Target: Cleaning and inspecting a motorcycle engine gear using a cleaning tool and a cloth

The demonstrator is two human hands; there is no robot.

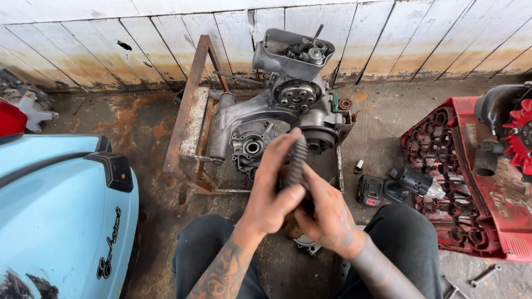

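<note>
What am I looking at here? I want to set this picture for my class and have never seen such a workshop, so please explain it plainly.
The one picture comes from a camera worn on a person's head, looking down at their own lap and hands. The person sits on a stained concrete floor. The left hand and right hand together hold a dark ribbed part; exactly what it is cannot be told. In front stands a grey scooter engine beside a rusty metal frame. To the right lie a cordless impact driver and a red socket tray. At left is the pale blue body of a scooter. Behind runs a white plank wall.
</note>
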